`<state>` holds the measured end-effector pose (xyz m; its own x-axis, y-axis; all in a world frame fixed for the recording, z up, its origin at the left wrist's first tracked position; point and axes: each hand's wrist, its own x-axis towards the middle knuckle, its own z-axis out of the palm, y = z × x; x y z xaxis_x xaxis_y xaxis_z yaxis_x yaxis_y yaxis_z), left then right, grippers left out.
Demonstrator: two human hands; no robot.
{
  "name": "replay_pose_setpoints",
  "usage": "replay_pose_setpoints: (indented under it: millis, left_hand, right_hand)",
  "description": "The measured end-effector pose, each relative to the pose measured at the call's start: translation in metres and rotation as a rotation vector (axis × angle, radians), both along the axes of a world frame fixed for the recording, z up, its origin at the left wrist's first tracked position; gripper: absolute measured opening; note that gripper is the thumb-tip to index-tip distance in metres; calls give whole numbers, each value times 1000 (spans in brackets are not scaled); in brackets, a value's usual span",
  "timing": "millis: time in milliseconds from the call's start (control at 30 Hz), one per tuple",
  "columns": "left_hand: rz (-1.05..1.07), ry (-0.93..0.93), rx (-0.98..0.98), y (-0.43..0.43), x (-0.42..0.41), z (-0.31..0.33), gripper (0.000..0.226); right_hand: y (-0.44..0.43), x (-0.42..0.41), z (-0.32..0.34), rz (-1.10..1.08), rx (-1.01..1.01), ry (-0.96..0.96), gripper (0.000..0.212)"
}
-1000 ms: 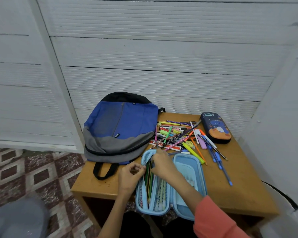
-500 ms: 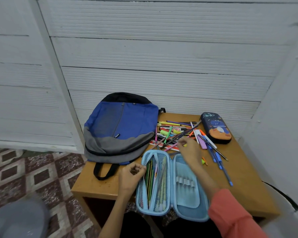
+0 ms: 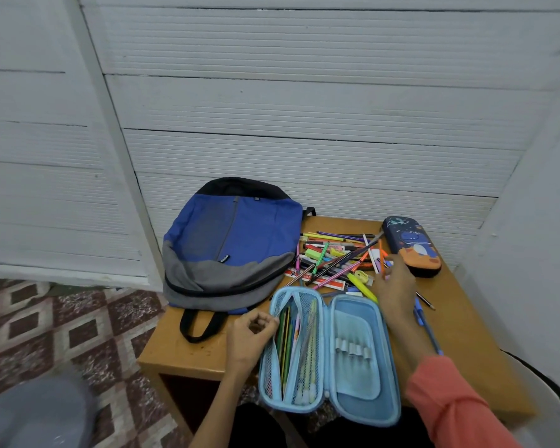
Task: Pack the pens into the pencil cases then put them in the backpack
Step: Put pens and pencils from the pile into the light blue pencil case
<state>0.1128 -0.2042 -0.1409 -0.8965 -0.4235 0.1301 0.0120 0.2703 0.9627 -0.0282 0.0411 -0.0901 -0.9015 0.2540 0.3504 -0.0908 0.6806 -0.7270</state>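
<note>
Head view — left hand (image 3: 252,333) curls its fingers on the lip of the mesh pocket (image 3: 305,345) in the open light-blue pencil case (image 3: 358,394), bottom centre. Right hand (image 3: 395,284) is over the pens (image 3: 333,257) heaped mid-frame; blur hides whether it grasps one. Tangled heap — a careless tug could roll pens off the table (image 3: 466,344), right edge.

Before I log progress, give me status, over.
Left hand pinches pocket edge of open blue case. Right hand at pen pile, grip unclear. Dark case shut. Backpack untouched.
</note>
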Motion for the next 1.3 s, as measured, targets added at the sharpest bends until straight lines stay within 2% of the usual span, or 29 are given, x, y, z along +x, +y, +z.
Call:
replay_pose_setpoints:
  millis: [133, 200, 267, 400, 567, 667, 767, 933, 1067, 1133, 1300]
  left_hand:
    - [6, 8, -2, 1, 1, 0, 18]
    - [8, 4, -1, 1, 2, 0, 18]
    - [4, 1, 0, 1, 1, 0, 18]
    - [1, 1, -20, 0, 0, -1, 16]
    - [4, 22, -40, 0, 0, -1, 14]
    - [-5, 27, -30, -1, -1, -2, 14]
    - [-8, 36, -29, -1, -2, -3, 16]
    - [-6, 34, -32, -2, -2, -5, 16]
    - [-14, 22, -5, -2, -2, -5, 16]
    - [-15, 19, -3, -3, -2, -5, 16]
    - [-10, 14, -4, -2, -1, -5, 15]
  right_hand:
    - [-41, 25, 31, 259, -234, 15, 76]
    - [-62, 36, 39, 414, -297, -87, 89]
    - [-80, 48, 44, 553, -345, -281, 93]
    - [-104, 70, 36, 709, -122, -479, 90]
    - [-113, 77, 23, 713, 197, -633, 83]
    - [-119, 77, 23, 694, 436, -589, 70]
    - [-123, 78, 23, 680, 538, -554, 48]
    - [-116, 83, 23, 671, 556, -527, 59]
    - [-113, 82, 22, 668, 501, -539, 46]
    - [-112, 82, 22, 661, 408, -529, 61]
    - [-110, 79, 15, 655, 415, -511, 35]
